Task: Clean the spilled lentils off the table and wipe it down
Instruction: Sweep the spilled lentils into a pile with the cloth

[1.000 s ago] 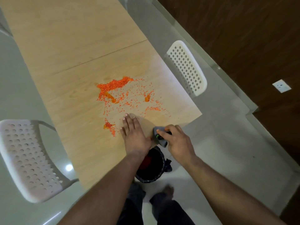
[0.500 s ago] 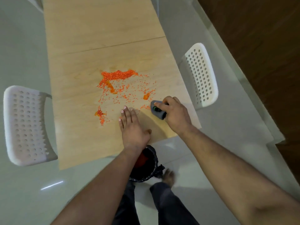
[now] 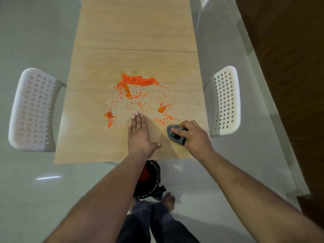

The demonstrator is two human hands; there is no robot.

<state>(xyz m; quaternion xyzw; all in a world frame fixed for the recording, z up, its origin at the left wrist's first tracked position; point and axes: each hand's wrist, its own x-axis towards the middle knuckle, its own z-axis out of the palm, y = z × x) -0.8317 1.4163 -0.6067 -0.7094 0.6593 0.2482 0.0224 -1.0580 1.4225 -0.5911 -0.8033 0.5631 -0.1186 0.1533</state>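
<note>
Head view: I look down on a wooden table with orange lentils scattered mid-frame.
Left hand: flat on the wood, fingers straight, holding nothing; I judge it serves as a wall to gather grains against.
Right hand: curled round a small grey hand vacuum or brush at centre right, aimed at the spill's near edge.
Bin: black-lined, just below the table's near edge, likely set there to catch swept lentils.
Progress: most lentils remain; wiping not yet begun.
</note>
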